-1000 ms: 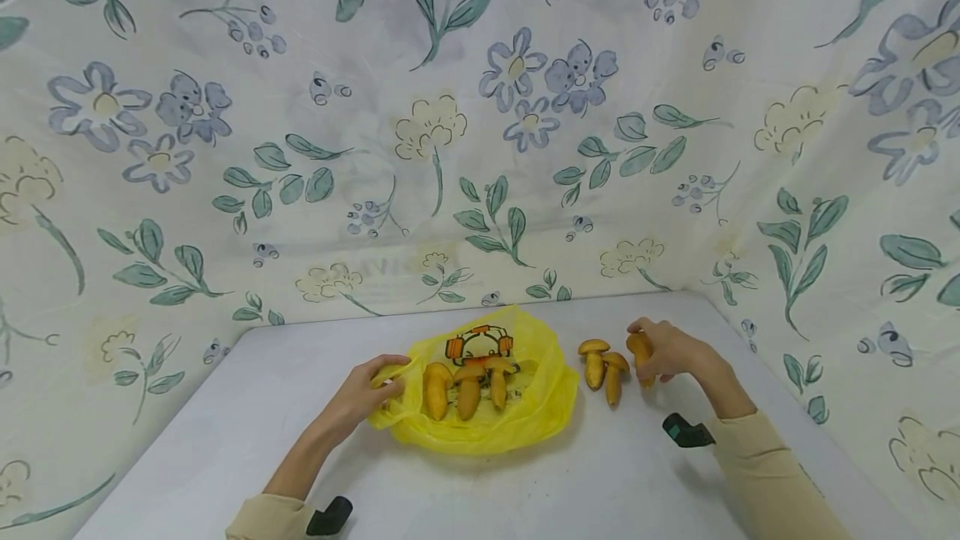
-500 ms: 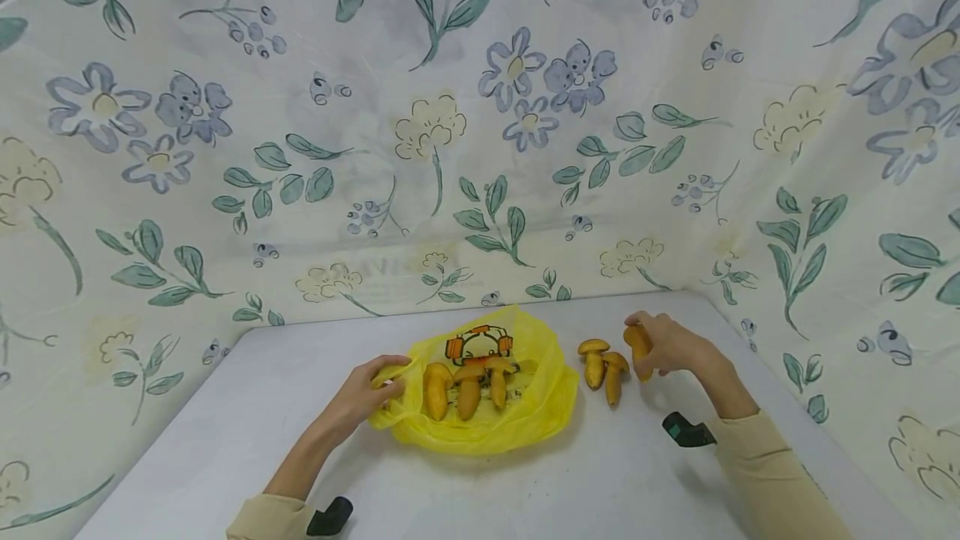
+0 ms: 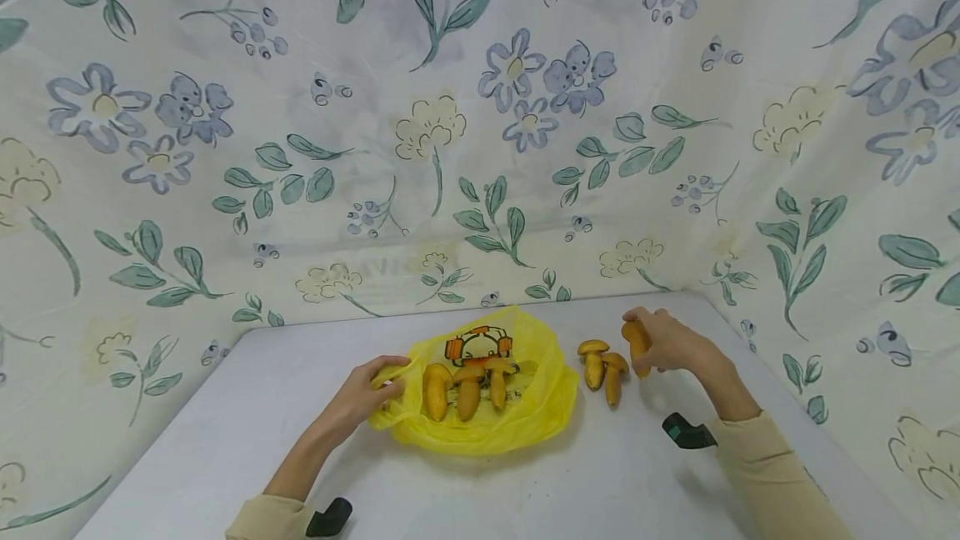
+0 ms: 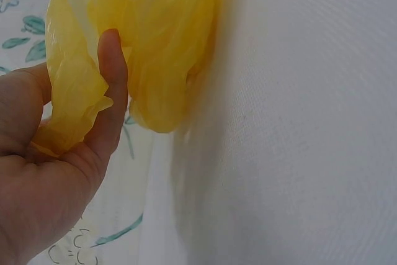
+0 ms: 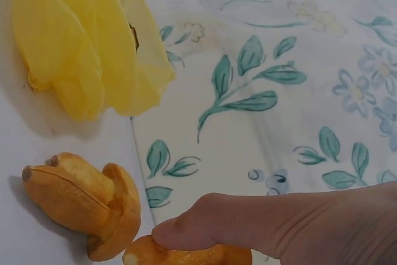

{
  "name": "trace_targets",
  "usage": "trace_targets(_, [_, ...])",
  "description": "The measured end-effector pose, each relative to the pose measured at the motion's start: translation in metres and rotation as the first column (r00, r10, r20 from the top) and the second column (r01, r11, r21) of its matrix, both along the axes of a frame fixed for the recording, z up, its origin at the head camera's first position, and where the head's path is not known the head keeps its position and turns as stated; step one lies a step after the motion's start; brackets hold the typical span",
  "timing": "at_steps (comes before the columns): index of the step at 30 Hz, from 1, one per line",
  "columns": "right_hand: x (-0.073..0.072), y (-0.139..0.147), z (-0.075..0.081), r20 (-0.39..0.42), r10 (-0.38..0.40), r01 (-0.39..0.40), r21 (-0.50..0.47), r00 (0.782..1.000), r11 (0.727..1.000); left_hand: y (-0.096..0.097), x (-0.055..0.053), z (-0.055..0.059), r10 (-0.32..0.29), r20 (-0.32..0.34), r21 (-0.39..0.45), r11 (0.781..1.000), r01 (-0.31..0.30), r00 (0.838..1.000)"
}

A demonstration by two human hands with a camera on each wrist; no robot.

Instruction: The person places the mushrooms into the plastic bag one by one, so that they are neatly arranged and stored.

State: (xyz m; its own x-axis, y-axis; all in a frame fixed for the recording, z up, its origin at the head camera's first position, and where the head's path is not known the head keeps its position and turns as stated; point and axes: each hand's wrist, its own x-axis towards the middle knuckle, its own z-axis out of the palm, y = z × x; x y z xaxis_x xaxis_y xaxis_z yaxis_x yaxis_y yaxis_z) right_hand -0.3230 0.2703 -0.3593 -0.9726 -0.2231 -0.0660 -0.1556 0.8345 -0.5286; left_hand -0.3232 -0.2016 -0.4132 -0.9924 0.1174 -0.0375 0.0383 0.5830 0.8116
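Observation:
A thin yellow plastic bag (image 3: 540,407) lies spread on the table with its mouth facing me. Inside it three brownish-yellow mushrooms (image 3: 468,394) sit side by side. My left hand (image 3: 371,394) grips the bag's left edge; in the left wrist view the film (image 4: 74,103) passes between thumb and fingers. To the right of the bag, my right hand (image 3: 671,344) holds one mushroom (image 3: 637,348) between thumb and fingers, its stem pointing down. The thumb lies along that mushroom (image 5: 186,257) in the right wrist view. Two more mushrooms (image 3: 613,377) lie between the bag and this hand.
The white table (image 3: 570,490) ends at a floral cloth (image 3: 480,148) that rises behind it and along the right side. Dark wrist-worn devices (image 3: 686,432) sit by both forearms.
My right hand has risen slightly and shifted a little left, carrying its mushroom with it. The left hand, the bag and the other mushrooms look unmoved.

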Motion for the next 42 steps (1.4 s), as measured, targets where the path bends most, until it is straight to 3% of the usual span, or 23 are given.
trace_targets(25, [0.002,-0.007,0.004,-0.047,0.004,-0.004,0.004,0.999,1.000,0.000,0.000,0.000,-0.008,-0.015,0.005,1.000,0.008,1.000])
trace_targets(42, [0.009,-0.021,0.010,-0.111,0.020,-0.014,0.060,0.994,0.998,0.001,0.002,0.002,-0.005,-0.019,0.008,1.000,0.005,1.000])
